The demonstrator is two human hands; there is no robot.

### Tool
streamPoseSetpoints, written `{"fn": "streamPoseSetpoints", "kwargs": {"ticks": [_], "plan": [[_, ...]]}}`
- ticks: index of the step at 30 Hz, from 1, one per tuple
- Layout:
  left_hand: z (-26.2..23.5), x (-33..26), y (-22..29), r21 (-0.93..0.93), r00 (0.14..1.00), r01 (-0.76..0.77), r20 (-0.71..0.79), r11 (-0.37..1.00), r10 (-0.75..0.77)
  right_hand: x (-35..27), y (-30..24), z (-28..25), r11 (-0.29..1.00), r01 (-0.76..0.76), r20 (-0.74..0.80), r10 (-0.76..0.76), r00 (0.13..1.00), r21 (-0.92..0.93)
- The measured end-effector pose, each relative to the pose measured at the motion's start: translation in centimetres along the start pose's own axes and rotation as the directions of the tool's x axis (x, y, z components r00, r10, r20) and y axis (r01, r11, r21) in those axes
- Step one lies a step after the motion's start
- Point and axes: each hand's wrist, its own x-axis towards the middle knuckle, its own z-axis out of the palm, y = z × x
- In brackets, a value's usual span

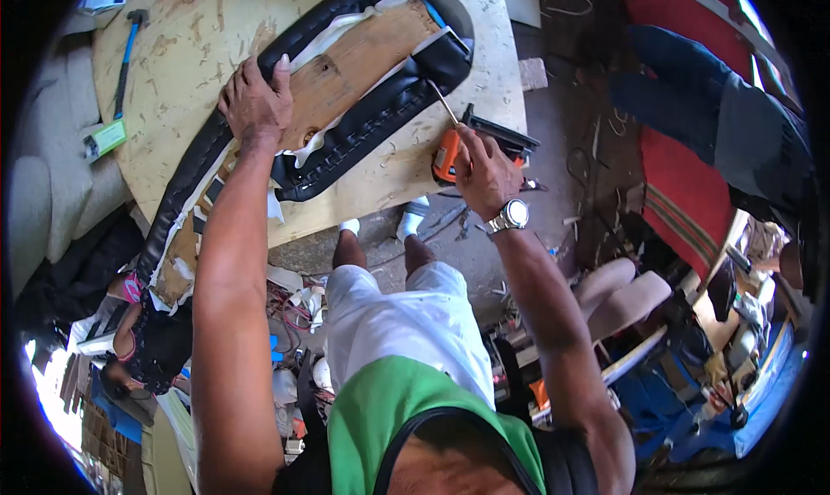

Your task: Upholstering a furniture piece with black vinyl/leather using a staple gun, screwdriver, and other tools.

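Observation:
A long upholstered panel [363,54] lies across the table, with black stitched covering folded over a bare wooden board and white lining showing at the edges. My left hand [258,104] grips its padded rim, fingers over the outer edge and thumb toward the wood. In my right hand [486,168] is a thin metal-shafted tool [443,103], its handle hidden in my closed fingers. The tool's tip meets the black covering near the panel's right end. Just under my right hand, an orange and black staple gun [448,156] rests at the table's edge.
The pale wooden table [173,63] carries a hammer [126,67] with a blue handle and a small green-and-white box [105,139]. Grey cushions [52,149] stand at left. One person [718,106] is at right by red striped fabric [683,192]; another person [156,339] is at lower left.

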Motion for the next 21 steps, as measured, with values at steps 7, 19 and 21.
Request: {"fn": "streamPoseSetpoints", "kwargs": {"ticks": [7, 19, 21], "plan": [[2.3, -1.3, 2.1, -0.072, 0.997, -0.024, -0.070, 0.997, 0.019, -2.6, 3.1, 4.0, 0.987, 0.019, -0.157, 0.007, 0.988, 0.161], [0.9, -1.7, 1.1, -0.062, 0.997, -0.015, -0.079, 0.998, 0.010, -0.7, -0.5, -3.2, 0.999, -0.037, 0.146, 0.039, 0.989, -0.016], [0.7, -1.3, 0.7, -0.035, 0.996, -0.019, -0.090, 0.999, 0.016, 0.5, -2.2, -5.1, 0.996, -0.038, 0.210, 0.053, 0.976, -0.077]]}}
